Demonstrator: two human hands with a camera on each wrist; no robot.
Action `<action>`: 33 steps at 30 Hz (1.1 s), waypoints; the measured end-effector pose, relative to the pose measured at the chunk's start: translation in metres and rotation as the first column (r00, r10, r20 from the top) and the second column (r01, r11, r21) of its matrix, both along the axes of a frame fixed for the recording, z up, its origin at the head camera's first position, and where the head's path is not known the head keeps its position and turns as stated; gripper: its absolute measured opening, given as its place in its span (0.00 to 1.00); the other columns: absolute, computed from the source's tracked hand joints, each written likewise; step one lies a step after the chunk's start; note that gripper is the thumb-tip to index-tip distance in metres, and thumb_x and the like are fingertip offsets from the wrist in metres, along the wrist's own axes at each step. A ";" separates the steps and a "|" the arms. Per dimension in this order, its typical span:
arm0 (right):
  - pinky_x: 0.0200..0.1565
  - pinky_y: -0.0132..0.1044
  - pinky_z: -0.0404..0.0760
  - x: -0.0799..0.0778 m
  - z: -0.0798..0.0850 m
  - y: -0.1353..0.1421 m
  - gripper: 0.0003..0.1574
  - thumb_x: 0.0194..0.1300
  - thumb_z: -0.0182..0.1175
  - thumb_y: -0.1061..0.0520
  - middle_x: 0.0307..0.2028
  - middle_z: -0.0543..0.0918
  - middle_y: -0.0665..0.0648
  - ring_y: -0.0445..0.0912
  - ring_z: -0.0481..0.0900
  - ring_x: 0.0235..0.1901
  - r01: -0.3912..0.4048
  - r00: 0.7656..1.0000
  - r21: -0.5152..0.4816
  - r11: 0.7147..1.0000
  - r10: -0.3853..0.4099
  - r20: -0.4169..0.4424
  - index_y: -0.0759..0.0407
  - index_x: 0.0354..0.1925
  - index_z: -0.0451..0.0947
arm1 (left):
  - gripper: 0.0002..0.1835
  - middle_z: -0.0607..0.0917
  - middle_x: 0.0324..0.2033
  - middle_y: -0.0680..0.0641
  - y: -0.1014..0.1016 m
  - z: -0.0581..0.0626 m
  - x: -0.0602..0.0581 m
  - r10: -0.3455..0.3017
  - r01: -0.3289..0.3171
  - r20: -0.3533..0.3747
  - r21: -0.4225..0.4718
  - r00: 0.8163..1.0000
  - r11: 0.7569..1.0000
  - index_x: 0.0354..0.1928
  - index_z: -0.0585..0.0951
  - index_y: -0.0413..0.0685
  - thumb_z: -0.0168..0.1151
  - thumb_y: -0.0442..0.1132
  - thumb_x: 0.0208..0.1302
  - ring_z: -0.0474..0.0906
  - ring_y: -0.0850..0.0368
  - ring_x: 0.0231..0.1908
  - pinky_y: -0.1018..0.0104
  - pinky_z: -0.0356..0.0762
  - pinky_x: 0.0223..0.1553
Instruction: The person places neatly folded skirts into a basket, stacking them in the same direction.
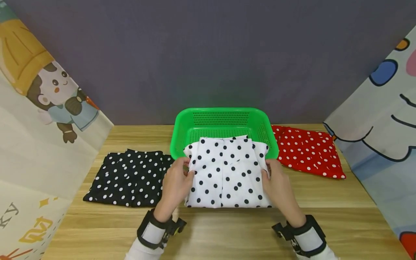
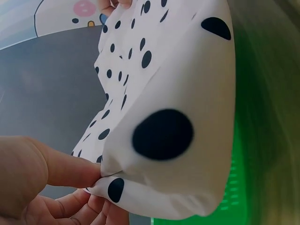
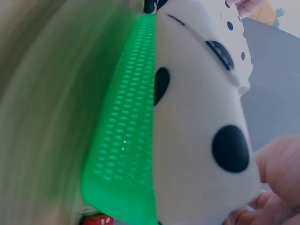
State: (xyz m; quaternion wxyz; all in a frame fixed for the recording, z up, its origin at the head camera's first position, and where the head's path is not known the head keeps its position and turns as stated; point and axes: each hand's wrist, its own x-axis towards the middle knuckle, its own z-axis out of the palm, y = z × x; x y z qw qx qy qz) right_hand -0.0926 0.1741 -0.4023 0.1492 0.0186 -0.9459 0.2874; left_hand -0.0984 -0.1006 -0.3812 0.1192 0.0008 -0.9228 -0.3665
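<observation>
Both hands hold up a folded white cloth [image 1: 224, 180] with black dots, one hand at each side edge. The left hand [image 1: 177, 180] pinches its left edge; in the left wrist view the thumb [image 2: 70, 171] presses the fabric against the fingers beneath. On the opposite edge the right hand [image 1: 277, 182] pinches the fabric between thumb and fingers. The cloth's far edge overlaps the front of a green plastic basket [image 1: 177, 135] in the head view. Both wrist views show the basket's perforated side [image 3: 124, 136] beyond the cloth.
To the left, a folded black cloth with white dots [image 1: 130, 180] lies on the wooden table [image 1: 227, 234]. A folded red cloth with white dots [image 1: 308, 151] lies right of the basket. A dark grey wall [image 1: 208, 54] stands behind, with printed panels on both sides.
</observation>
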 end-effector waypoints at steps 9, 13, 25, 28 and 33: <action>0.29 0.40 0.73 -0.024 0.017 0.001 0.18 0.59 0.58 0.66 0.36 0.75 0.66 0.51 0.70 0.29 -0.018 0.999 -0.004 1.000 0.018 -0.051 0.72 0.47 0.68 | 0.16 0.80 0.34 0.49 0.000 0.014 -0.025 -0.006 0.006 -0.003 -0.012 1.000 1.000 0.47 0.77 0.43 0.62 0.34 0.54 0.75 0.59 0.25 0.67 0.70 0.23; 0.29 0.42 0.74 -0.032 0.022 0.001 0.18 0.59 0.57 0.66 0.37 0.76 0.67 0.52 0.70 0.29 -0.033 0.997 -0.003 0.999 0.033 -0.072 0.73 0.47 0.68 | 0.15 0.80 0.34 0.50 0.000 0.018 -0.036 -0.021 0.021 -0.012 -0.029 1.000 0.999 0.46 0.76 0.44 0.62 0.34 0.54 0.74 0.59 0.25 0.67 0.69 0.22; 0.35 0.51 0.78 -0.065 0.037 0.005 0.19 0.61 0.56 0.65 0.39 0.74 0.68 0.56 0.72 0.34 -0.060 0.997 -0.006 0.998 0.059 -0.048 0.72 0.49 0.67 | 0.14 0.79 0.35 0.46 0.003 0.028 -0.068 -0.058 0.056 -0.036 -0.057 0.998 0.997 0.46 0.75 0.41 0.60 0.33 0.56 0.74 0.54 0.27 0.65 0.71 0.24; 0.36 0.51 0.79 -0.074 0.042 0.005 0.20 0.61 0.55 0.64 0.40 0.74 0.68 0.56 0.73 0.35 -0.061 0.998 -0.009 0.998 0.060 -0.024 0.72 0.50 0.66 | 0.15 0.79 0.35 0.45 0.003 0.032 -0.077 -0.060 0.058 -0.036 -0.060 0.998 0.997 0.46 0.74 0.40 0.59 0.33 0.56 0.74 0.52 0.29 0.63 0.72 0.26; 0.38 0.50 0.79 -0.090 0.047 0.003 0.21 0.63 0.54 0.62 0.42 0.74 0.67 0.56 0.73 0.36 -0.050 0.998 -0.006 0.999 0.050 0.032 0.70 0.52 0.64 | 0.16 0.79 0.37 0.43 0.001 0.039 -0.090 -0.069 0.069 -0.009 -0.057 0.998 0.996 0.48 0.74 0.38 0.58 0.33 0.57 0.75 0.50 0.31 0.61 0.73 0.30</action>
